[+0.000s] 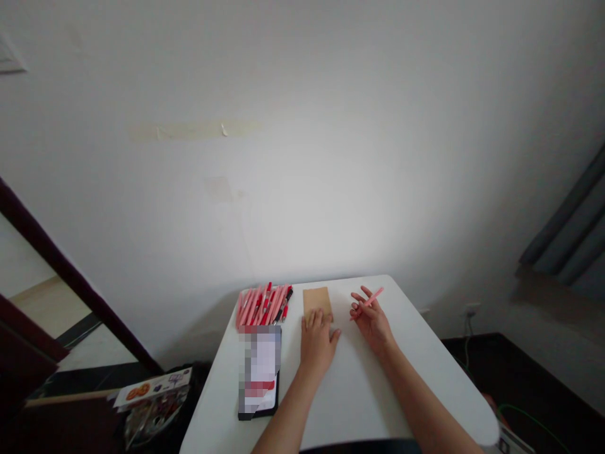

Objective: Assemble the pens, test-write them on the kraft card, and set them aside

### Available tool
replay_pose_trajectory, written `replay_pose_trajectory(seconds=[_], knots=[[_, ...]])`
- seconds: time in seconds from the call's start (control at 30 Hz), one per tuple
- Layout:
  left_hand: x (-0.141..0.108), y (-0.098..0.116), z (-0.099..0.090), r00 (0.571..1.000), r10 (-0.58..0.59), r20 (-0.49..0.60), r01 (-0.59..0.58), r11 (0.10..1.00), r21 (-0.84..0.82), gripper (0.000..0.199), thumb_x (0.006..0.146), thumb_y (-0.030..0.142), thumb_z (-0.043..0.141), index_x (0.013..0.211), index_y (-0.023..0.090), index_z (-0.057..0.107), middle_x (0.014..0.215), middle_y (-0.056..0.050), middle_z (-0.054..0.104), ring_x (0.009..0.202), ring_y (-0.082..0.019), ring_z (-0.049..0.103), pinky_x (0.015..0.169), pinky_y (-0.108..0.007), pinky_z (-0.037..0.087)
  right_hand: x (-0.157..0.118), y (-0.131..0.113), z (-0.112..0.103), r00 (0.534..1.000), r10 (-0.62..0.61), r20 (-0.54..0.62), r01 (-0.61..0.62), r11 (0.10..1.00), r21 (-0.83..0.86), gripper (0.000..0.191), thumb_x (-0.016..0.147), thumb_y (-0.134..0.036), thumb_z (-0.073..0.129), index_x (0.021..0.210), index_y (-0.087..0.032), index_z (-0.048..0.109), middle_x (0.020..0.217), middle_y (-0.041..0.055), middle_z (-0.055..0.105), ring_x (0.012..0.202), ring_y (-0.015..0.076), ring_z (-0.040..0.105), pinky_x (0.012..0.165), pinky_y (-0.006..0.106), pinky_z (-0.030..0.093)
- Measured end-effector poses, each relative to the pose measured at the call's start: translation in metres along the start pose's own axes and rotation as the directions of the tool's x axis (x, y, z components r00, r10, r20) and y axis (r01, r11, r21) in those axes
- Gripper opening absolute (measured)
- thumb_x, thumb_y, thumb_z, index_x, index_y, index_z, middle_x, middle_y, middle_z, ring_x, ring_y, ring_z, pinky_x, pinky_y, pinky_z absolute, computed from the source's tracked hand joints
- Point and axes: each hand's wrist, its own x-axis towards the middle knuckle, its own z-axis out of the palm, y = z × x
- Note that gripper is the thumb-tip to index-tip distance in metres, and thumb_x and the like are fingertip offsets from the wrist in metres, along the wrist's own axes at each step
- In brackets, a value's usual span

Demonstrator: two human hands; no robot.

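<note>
My left hand (pixel 317 340) lies flat with its fingertips on the lower part of a tan piece of paper (pixel 316 299), pressing it against the white table (pixel 352 403). To its right, my right hand (pixel 373 323) is raised a little with the palm partly turned up. A pink pen (pixel 373 298) rests slanted between its fingers, one end pointing up and right. Beyond my left hand, at the table's far left, lies a pile of pink, red and black pens (pixel 263 305).
A phone (pixel 271 378) lies at the left of the table, its screen blurred out. A plain wall (pixel 302 189) rises behind the table. On the floor to the left stands a dark bag (pixel 158 410) with packaging in it. A grey curtain (pixel 571 233) hangs at the right.
</note>
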Motion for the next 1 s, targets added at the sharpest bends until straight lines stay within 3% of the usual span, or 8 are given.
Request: replay_pose_trajectory(seconds=[0.1, 0.2, 0.27, 0.5, 0.63, 0.9, 1.0], knots=[[-0.002, -0.001, 0.001, 1.000, 0.003, -0.016, -0.003, 1.000, 0.010, 0.041, 0.090, 0.040, 0.045, 0.127, 0.025, 0.053, 0.143, -0.009, 0.047, 0.136, -0.028, 0.036, 0.113, -0.055, 0.027, -0.003, -0.008, 0.000, 0.992, 0.120, 0.032, -0.124, 0.978, 0.166, 0.021, 0.072, -0.038, 0.073, 0.085, -0.027, 0.060, 0.087, -0.0010, 0.065, 0.063, 0.0106, 0.052, 0.059, 0.026, 0.043], [-0.002, -0.001, 0.000, 1.000, -0.004, -0.020, 0.004, 1.000, 0.010, 0.042, 0.090, 0.040, 0.042, 0.127, 0.025, 0.053, 0.143, -0.009, 0.047, 0.136, -0.027, 0.036, 0.114, -0.054, 0.027, -0.009, -0.016, 0.002, 0.970, 0.214, 0.113, -0.237, 0.936, 0.261, 0.045, 0.076, -0.065, 0.057, 0.066, -0.022, 0.052, 0.082, 0.0028, 0.061, 0.063, 0.0131, 0.051, 0.062, 0.032, 0.044], [-0.002, -0.001, -0.001, 1.000, -0.013, -0.021, 0.013, 1.000, 0.010, 0.040, 0.091, 0.040, 0.042, 0.126, 0.024, 0.054, 0.142, -0.010, 0.048, 0.136, -0.027, 0.037, 0.114, -0.054, 0.027, -0.012, -0.019, 0.004, 0.965, 0.228, 0.129, -0.257, 0.919, 0.299, 0.052, 0.075, -0.072, 0.051, 0.061, -0.021, 0.049, 0.077, 0.0022, 0.058, 0.061, 0.0129, 0.049, 0.062, 0.032, 0.044], [-0.003, -0.001, 0.000, 0.998, -0.010, -0.054, 0.010, 1.000, 0.009, 0.038, 0.090, 0.039, 0.044, 0.123, 0.024, 0.055, 0.139, -0.010, 0.050, 0.135, -0.027, 0.039, 0.113, -0.056, 0.026, -0.012, -0.022, -0.001, 0.967, 0.228, 0.111, -0.252, 0.920, 0.302, 0.054, 0.076, -0.068, 0.045, 0.052, -0.021, 0.034, 0.067, -0.0003, 0.047, 0.059, 0.0133, 0.043, 0.059, 0.033, 0.041], [-0.004, 0.000, 0.000, 0.999, -0.015, -0.048, 0.016, 1.000, 0.004, 0.037, 0.091, 0.039, 0.043, 0.122, 0.025, 0.055, 0.139, -0.010, 0.050, 0.135, -0.027, 0.038, 0.113, -0.057, 0.026, -0.011, -0.021, -0.002, 0.965, 0.235, 0.119, -0.260, 0.922, 0.286, 0.055, 0.077, -0.069, 0.046, 0.053, -0.021, 0.035, 0.068, -0.0009, 0.047, 0.058, 0.0126, 0.042, 0.060, 0.032, 0.041], [-0.004, -0.001, 0.000, 0.999, -0.015, -0.042, 0.016, 1.000, 0.015, 0.037, 0.091, 0.039, 0.042, 0.123, 0.025, 0.055, 0.140, -0.009, 0.049, 0.136, -0.026, 0.037, 0.113, -0.056, 0.025, -0.008, -0.016, 0.004, 0.986, 0.158, 0.049, -0.157, 0.987, -0.031, 0.063, 0.074, -0.081, 0.039, 0.053, -0.022, 0.035, 0.069, 0.0001, 0.049, 0.053, 0.0123, 0.038, 0.057, 0.033, 0.038], [-0.004, 0.001, -0.002, 0.999, -0.021, -0.029, 0.021, 1.000, 0.009, 0.037, 0.091, 0.038, 0.042, 0.124, 0.025, 0.055, 0.140, -0.009, 0.049, 0.136, -0.027, 0.037, 0.114, -0.056, 0.025, -0.006, -0.014, 0.001, 0.990, 0.132, 0.056, -0.128, 0.989, -0.072, 0.057, 0.075, -0.077, 0.044, 0.057, -0.022, 0.043, 0.072, 0.0011, 0.053, 0.056, 0.0134, 0.042, 0.059, 0.034, 0.040]])
